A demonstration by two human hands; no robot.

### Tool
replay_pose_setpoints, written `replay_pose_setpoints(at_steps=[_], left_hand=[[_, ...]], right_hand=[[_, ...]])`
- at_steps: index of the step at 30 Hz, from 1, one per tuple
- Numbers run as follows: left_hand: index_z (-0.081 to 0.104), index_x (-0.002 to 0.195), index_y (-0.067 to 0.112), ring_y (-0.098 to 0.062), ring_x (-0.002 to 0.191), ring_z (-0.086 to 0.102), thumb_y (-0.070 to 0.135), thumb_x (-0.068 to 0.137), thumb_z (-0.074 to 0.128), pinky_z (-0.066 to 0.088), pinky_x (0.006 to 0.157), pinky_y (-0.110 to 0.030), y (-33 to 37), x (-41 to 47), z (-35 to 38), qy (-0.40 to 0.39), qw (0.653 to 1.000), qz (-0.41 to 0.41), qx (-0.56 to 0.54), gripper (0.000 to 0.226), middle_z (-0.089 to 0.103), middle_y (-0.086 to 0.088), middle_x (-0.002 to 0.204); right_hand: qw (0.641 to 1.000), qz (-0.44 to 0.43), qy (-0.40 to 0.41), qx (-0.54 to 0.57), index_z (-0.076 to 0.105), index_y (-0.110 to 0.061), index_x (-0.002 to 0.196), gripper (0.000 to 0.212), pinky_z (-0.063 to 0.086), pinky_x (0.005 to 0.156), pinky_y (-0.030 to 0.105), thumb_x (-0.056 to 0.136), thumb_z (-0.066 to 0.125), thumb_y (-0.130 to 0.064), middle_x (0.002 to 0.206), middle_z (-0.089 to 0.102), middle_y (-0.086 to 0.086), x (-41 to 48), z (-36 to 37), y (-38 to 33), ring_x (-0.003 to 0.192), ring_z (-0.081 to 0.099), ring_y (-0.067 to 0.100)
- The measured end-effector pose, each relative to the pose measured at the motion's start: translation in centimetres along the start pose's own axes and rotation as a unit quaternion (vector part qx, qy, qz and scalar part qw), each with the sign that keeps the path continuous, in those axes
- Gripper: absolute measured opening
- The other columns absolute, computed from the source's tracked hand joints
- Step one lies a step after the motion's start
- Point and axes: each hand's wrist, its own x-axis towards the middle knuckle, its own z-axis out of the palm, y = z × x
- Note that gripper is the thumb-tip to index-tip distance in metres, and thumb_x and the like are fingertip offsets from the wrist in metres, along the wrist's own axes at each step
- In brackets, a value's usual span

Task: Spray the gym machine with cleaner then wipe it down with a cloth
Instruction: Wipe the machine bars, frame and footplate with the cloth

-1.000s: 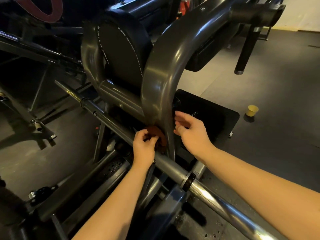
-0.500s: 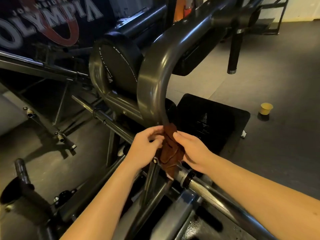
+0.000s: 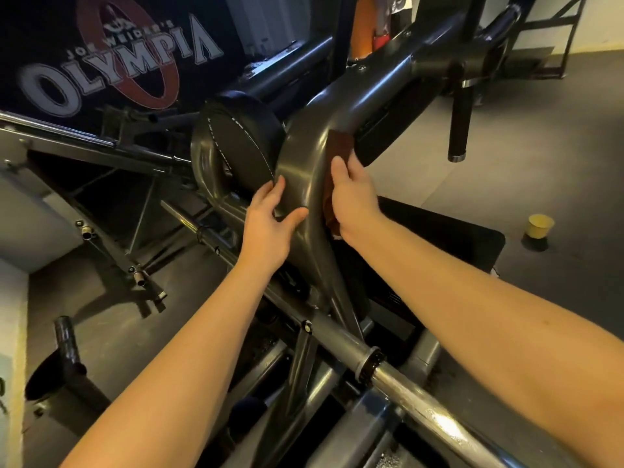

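A thick curved grey frame tube [image 3: 304,170] of the gym machine arcs up through the middle of the view. My right hand [image 3: 354,197] presses a brown cloth [image 3: 339,143] flat against the tube's right side, thumb over the front. The cloth sticks out above and below the palm. My left hand [image 3: 270,221] rests on the tube's left side with fingers spread and thumb across the front. No spray bottle is in view.
A round black pad [image 3: 236,143] sits just left of the tube. A chrome bar [image 3: 405,376] crosses below my arms. A black footplate [image 3: 449,238] lies on the floor at right, beside a small yellow cup [image 3: 540,226]. A black handle [image 3: 458,123] hangs at upper right.
Both hands moved up the curved tube from its base near the chrome bar. The cloth passed into my right hand and slid higher along the tube. My left hand let go of it.
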Motion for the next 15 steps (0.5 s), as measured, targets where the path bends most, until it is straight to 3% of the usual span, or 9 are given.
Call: replay_pose_setpoints(at_steps=[3,6,10,13,15], left_hand=[[0.039,0.158,0.022,-0.016,0.149,0.033,0.025,0.093,0.076,0.026,0.127,-0.038,0.1,-0.1,-0.3,-0.001,1.0,-0.012,-0.018,0.075,0.037,-0.003,0.161],[0.039,0.158,0.023,-0.014,0.149,0.033,0.024,0.093,0.076,0.026,0.126,-0.038,0.1,-0.2,-0.4,-0.004,0.999,-0.022,-0.028,0.074,0.036,0.0,0.16],[0.04,0.158,0.025,-0.012,0.148,0.033,0.026,0.093,0.076,0.029,0.126,-0.042,-0.1,-0.4,-0.3,-0.002,0.999,-0.028,-0.04,0.075,0.035,0.003,0.159],[0.04,0.158,0.028,-0.012,0.147,0.033,0.028,0.092,0.076,0.034,0.123,-0.045,-0.2,-0.4,-0.2,0.001,0.999,-0.028,-0.042,0.075,0.035,0.005,0.159],[0.041,0.157,0.028,-0.013,0.147,0.036,0.029,0.092,0.077,0.038,0.121,-0.047,-0.2,-0.5,-0.3,0.003,0.999,-0.022,-0.047,0.075,0.036,0.005,0.159]], right_hand=[[0.997,0.003,-0.027,-0.079,0.061,-0.036,0.138,0.033,0.053,0.105,0.045,0.11,0.043,-0.035,0.119,0.073,-0.006,-2.4,-1.2,3.9,0.111,0.068,0.012],[0.985,0.018,-0.078,-0.151,0.063,-0.036,0.138,0.033,0.054,0.104,0.042,0.108,0.05,-0.028,0.119,0.074,-0.007,-4.0,-3.7,6.8,0.111,0.069,0.012],[0.995,0.087,-0.009,-0.058,0.067,-0.02,0.131,0.028,0.056,0.099,0.043,0.106,0.055,-0.021,0.115,0.075,0.006,-1.3,-6.1,4.4,0.109,0.071,0.025],[0.994,0.032,0.014,-0.104,0.062,-0.024,0.138,0.032,0.053,0.101,0.035,0.108,0.051,-0.026,0.123,0.07,-0.001,1.6,-6.1,2.2,0.111,0.067,0.016],[0.979,0.003,-0.049,-0.197,0.06,-0.024,0.142,0.035,0.049,0.101,0.03,0.109,0.049,-0.023,0.131,0.066,-0.001,3.0,-5.0,2.3,0.114,0.062,0.013]])
